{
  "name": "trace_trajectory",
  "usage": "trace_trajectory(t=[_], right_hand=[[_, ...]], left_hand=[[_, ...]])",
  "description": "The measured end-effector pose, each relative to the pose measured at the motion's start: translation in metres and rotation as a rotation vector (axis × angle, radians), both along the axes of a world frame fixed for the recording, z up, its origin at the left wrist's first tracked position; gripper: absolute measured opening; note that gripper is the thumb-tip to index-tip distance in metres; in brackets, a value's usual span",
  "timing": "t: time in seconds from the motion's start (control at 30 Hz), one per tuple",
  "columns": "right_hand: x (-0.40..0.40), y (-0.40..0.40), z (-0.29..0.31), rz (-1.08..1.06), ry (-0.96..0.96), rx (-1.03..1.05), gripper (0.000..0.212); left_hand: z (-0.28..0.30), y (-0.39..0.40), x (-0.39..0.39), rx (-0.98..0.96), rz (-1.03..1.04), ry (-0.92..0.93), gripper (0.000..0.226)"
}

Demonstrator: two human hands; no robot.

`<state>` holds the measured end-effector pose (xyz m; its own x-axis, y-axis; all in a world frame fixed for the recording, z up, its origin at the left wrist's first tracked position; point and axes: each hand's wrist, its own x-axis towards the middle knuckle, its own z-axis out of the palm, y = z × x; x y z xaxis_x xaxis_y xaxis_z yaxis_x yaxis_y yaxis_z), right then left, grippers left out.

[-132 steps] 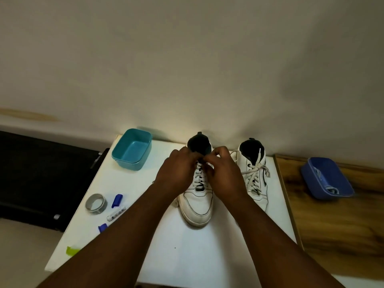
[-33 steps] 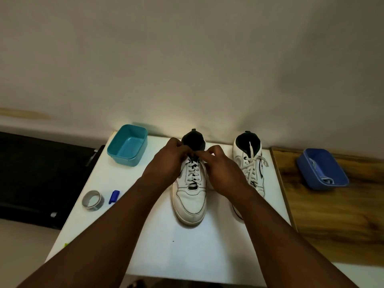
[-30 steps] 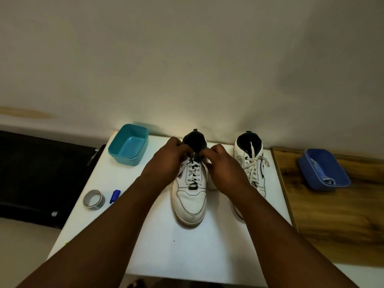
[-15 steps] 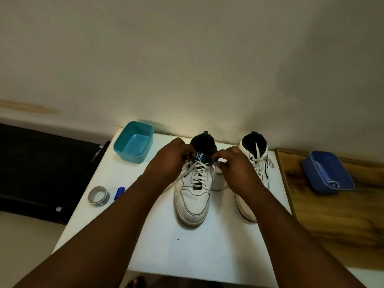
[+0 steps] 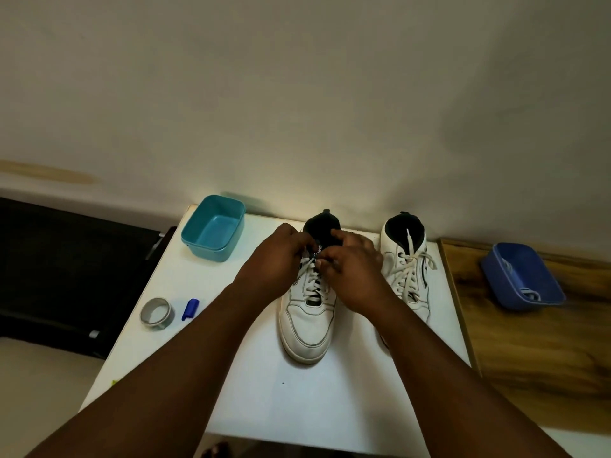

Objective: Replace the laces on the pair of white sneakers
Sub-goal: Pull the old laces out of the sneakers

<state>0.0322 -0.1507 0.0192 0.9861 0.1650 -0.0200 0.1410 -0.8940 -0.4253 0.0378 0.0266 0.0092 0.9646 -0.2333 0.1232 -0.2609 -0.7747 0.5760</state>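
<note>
Head view. Noted two sneakers on white table [image 5: 281,408], heels toward far edge. Found left hand [image 5: 276,262] and right hand [image 5: 350,272] meeting atop left sneaker [image 5: 307,319], fingers curled, pinching its lace [image 5: 312,282] near the tongue. Right sneaker [image 5: 410,272] laced, beside right edge. Counted two containers: teal tub [image 5: 213,233] at far-left corner, contents none seen; blue tub [image 5: 520,276] on wooden surface [image 5: 545,358], holding a pale lace. One tape roll [image 5: 156,313] and one blue cap [image 5: 190,309] near left edge.
</note>
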Motion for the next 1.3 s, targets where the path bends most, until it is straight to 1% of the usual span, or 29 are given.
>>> trace_trajectory(t=[0.03, 0.1, 0.17, 0.23, 0.3, 0.33, 0.37, 0.43, 0.5, 0.53, 0.57, 0.63, 0.7, 0.77, 0.83, 0.87, 0.9, 0.93, 1.0, 1.03, 1.07, 1.1, 1.13, 1.17, 1.23, 1.3], right_hand=[[-0.001, 0.001, -0.002, 0.004, 0.007, 0.017, 0.018], [-0.001, 0.001, -0.008, -0.036, -0.018, 0.124, 0.013], [0.000, -0.005, -0.011, -0.165, -0.077, 0.265, 0.009], [0.000, -0.013, -0.010, -0.358, -0.118, 0.371, 0.010], [-0.001, -0.019, -0.008, -0.508, -0.141, 0.383, 0.012], [-0.003, -0.020, -0.006, -0.516, -0.172, 0.338, 0.013], [-0.004, -0.020, -0.005, -0.475, -0.217, 0.289, 0.012], [-0.006, -0.012, 0.000, -0.264, -0.285, 0.225, 0.015], [-0.006, 0.001, -0.002, -0.054, -0.270, 0.064, 0.025], [-0.005, 0.007, -0.006, -0.007, -0.242, -0.019, 0.028], [-0.004, 0.010, -0.010, 0.003, -0.214, -0.051, 0.028], [-0.001, 0.010, -0.013, -0.034, -0.212, 0.012, 0.022], [0.001, 0.003, -0.013, -0.109, -0.306, 0.101, 0.011], [0.004, -0.008, -0.010, -0.288, -0.391, 0.181, 0.009], [0.007, -0.019, -0.003, -0.550, -0.335, 0.363, 0.012], [0.006, -0.024, -0.001, -0.626, -0.300, 0.419, 0.014], [0.005, -0.027, 0.000, -0.634, -0.304, 0.410, 0.016], [0.003, -0.026, 0.002, -0.558, -0.343, 0.347, 0.020], [-0.001, -0.016, 0.002, -0.246, -0.378, 0.181, 0.028], [-0.001, -0.008, 0.000, -0.104, -0.349, 0.077, 0.029], [-0.002, 0.000, -0.005, -0.017, -0.304, -0.027, 0.029], [-0.001, 0.005, -0.009, 0.010, -0.260, -0.099, 0.027], [0.000, 0.007, -0.012, 0.002, -0.241, -0.110, 0.024], [0.001, 0.006, -0.014, -0.019, -0.261, -0.068, 0.020], [0.001, 0.000, -0.014, -0.101, -0.351, 0.082, 0.012], [0.003, -0.008, -0.009, -0.275, -0.377, 0.286, 0.011]], left_hand=[[0.000, -0.001, 0.000, 0.005, 0.001, 0.000, 0.030], [0.001, -0.001, 0.000, 0.012, -0.008, 0.004, 0.034], [0.001, 0.000, -0.001, -0.006, -0.028, 0.014, 0.037], [0.001, 0.002, 0.000, -0.023, -0.030, 0.024, 0.040], [0.001, 0.004, 0.001, -0.029, -0.008, 0.032, 0.042], [0.000, 0.004, 0.002, -0.032, 0.004, 0.036, 0.042], [0.000, 0.004, 0.002, -0.034, 0.010, 0.038, 0.042], [0.000, 0.003, 0.002, -0.032, 0.013, 0.038, 0.041], [0.001, 0.004, 0.001, -0.033, 0.008, 0.030, 0.040], [0.001, 0.004, 0.001, -0.036, 0.001, 0.028, 0.039], [0.001, 0.005, 0.000, -0.036, -0.009, 0.023, 0.039], [0.002, 0.006, -0.001, -0.031, -0.028, 0.015, 0.039], [0.002, 0.008, 0.000, -0.023, -0.037, 0.019, 0.039], [0.002, 0.009, 0.003, -0.039, -0.031, 0.035, 0.038], [0.002, 0.008, 0.003, -0.060, -0.027, 0.041, 0.034], [0.002, 0.007, 0.002, -0.066, -0.029, 0.040, 0.031], [0.003, 0.005, 0.001, -0.073, -0.031, 0.039, 0.029], [0.003, 0.005, 0.000, -0.079, -0.035, 0.035, 0.028], [0.004, 0.004, -0.001, -0.074, -0.048, 0.028, 0.028], [0.005, 0.005, -0.001, -0.064, -0.053, 0.026, 0.030], [0.005, 0.005, -0.001, -0.053, -0.055, 0.027, 0.032], [0.005, 0.006, -0.001, -0.042, -0.056, 0.029, 0.035], [0.006, 0.006, -0.002, -0.033, -0.056, 0.030, 0.037], [0.006, 0.007, -0.002, -0.024, -0.057, 0.031, 0.039], [0.007, 0.008, -0.002, -0.003, -0.058, 0.035, 0.043], [0.006, 0.010, 0.000, 0.002, -0.058, 0.037, 0.047]])
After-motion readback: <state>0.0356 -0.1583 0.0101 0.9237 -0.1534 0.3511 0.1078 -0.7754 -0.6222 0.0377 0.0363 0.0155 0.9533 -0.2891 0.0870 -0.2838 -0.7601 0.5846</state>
